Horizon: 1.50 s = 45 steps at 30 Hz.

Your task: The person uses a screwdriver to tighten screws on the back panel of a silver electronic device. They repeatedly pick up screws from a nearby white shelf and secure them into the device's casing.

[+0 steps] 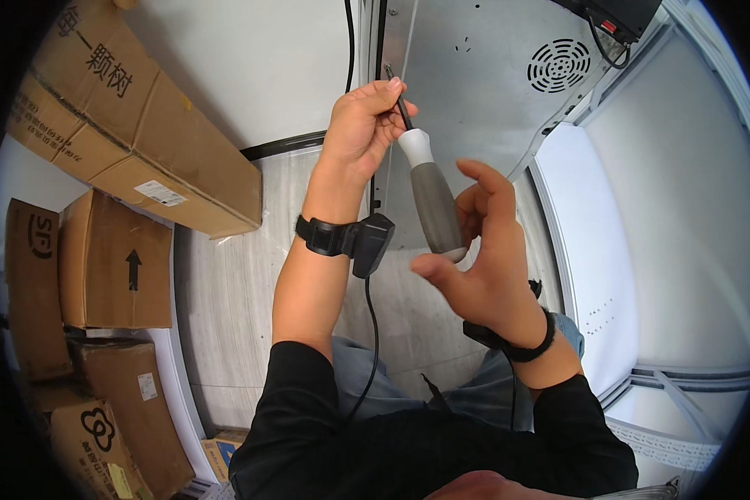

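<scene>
A screwdriver (435, 204) with a grey and white handle and a dark shaft points up and slightly left. Its tip meets a screw (387, 68) near the left edge of a grey metal cabinet panel (467, 100). My left hand (365, 125) is closed, pinching the shaft between thumb and fingers just below the tip. Around the lower end of the handle, my right hand (496, 250) is open, thumb and index finger spread wide. Some of its curled fingers lie beside or behind the handle; whether they touch it is hard to tell.
Tall cardboard boxes (175, 167) and smaller stacked cartons (117, 258) line the left side. A black device with a cable (612, 25) sits at the top right of the panel. White panels (592, 250) stand on the right. A cable (373, 333) hangs from my left wrist strap.
</scene>
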Motion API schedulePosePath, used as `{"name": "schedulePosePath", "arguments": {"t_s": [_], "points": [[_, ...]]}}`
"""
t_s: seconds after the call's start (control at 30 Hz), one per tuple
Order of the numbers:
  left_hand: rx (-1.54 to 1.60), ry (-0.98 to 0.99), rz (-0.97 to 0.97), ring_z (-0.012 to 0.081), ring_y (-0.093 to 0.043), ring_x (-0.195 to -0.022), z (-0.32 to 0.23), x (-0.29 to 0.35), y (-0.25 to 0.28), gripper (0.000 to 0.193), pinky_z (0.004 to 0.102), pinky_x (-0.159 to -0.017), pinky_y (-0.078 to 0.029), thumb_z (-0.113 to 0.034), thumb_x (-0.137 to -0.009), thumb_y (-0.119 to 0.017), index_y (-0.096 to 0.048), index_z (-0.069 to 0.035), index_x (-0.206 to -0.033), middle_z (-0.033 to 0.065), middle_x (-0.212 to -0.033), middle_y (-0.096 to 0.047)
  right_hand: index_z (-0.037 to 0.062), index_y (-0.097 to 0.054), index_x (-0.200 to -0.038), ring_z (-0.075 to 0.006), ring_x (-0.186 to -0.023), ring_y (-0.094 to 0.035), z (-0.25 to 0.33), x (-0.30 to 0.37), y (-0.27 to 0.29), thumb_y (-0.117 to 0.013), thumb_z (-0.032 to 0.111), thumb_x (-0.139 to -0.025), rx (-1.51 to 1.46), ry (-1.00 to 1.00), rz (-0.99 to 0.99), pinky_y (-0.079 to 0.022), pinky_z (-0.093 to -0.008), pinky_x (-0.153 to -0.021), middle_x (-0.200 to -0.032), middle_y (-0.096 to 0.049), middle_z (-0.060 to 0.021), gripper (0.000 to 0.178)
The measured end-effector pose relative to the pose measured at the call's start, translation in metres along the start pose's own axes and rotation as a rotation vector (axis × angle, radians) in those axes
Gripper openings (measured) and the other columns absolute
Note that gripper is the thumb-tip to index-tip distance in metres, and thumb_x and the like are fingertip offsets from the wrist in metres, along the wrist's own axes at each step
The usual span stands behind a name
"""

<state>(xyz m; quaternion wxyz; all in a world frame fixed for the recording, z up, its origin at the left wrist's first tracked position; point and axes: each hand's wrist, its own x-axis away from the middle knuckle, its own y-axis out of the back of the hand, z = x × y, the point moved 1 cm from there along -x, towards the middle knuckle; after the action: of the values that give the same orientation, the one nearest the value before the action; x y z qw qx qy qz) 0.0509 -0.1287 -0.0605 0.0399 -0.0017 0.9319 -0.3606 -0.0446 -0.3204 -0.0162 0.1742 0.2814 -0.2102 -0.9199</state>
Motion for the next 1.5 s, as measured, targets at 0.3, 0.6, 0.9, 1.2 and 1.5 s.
{"name": "schedulePosePath", "arguments": {"t_s": [0.3, 0.6, 0.9, 1.2, 1.5], "points": [[-0.011, 0.006, 0.006, 0.0137, -0.062, -0.061, -0.007, 0.001, -0.005, 0.025, 0.0232, -0.056, -0.049, -0.016, -0.095, -0.047, -0.060, 0.004, -0.102, 0.0102, -0.075, -0.065, -0.0014, -0.037, -0.113, -0.0119, -0.054, -0.051, -0.007, -0.001, -0.009, -0.064, 0.015, -0.084, -0.404, -0.351, 0.027, -0.042, -0.0256, -0.052, -0.067, -0.057, -0.0082, 0.042], [0.040, -0.015, -0.146, 0.0141, -0.061, -0.056, -0.001, -0.012, -0.013, 0.030, 0.0247, -0.052, -0.049, -0.018, -0.090, -0.045, -0.062, 0.004, -0.100, 0.0097, -0.071, -0.066, -0.0020, -0.035, -0.112, -0.0084, -0.056, -0.050, -0.008, -0.003, -0.006, -0.058, 0.013, -0.089, -0.481, -0.424, 0.114, -0.039, -0.0241, -0.051, -0.066, -0.057, -0.0063, 0.037], [0.038, -0.004, -0.251, 0.0127, -0.058, -0.050, -0.004, -0.011, -0.020, 0.027, 0.0224, -0.047, -0.046, -0.018, -0.087, -0.049, -0.065, 0.002, -0.098, 0.0062, -0.061, -0.064, -0.0050, -0.037, -0.110, -0.0136, -0.056, -0.055, -0.011, -0.001, -0.001, -0.060, 0.014, -0.086, -0.384, -0.391, 0.102, -0.042, -0.0288, -0.052, -0.065, -0.059, -0.0088, 0.038], [0.145, 0.037, -0.217, 0.0153, -0.062, -0.054, -0.003, -0.013, -0.013, 0.028, 0.0245, -0.044, -0.047, -0.016, -0.089, -0.047, -0.062, 0.004, -0.102, 0.0087, -0.068, -0.067, -0.0031, -0.039, -0.108, -0.0267, -0.059, -0.060, 0.001, -0.003, -0.002, -0.063, 0.014, -0.082, -0.145, -0.321, 0.048, -0.045, -0.0359, -0.054, -0.066, -0.058, -0.0132, 0.040], [0.180, 0.054, -0.116, 0.0150, -0.055, -0.047, 0.000, -0.013, -0.009, 0.029, 0.0236, -0.045, -0.044, -0.017, -0.090, -0.045, -0.064, 0.001, -0.102, 0.0074, -0.064, -0.065, 0.0003, -0.039, -0.112, -0.0141, -0.060, -0.057, -0.001, 0.018, 0.016, -0.059, 0.014, -0.087, -0.375, -0.400, 0.068, -0.043, -0.0281, -0.054, -0.079, -0.062, -0.0104, 0.035]]}}
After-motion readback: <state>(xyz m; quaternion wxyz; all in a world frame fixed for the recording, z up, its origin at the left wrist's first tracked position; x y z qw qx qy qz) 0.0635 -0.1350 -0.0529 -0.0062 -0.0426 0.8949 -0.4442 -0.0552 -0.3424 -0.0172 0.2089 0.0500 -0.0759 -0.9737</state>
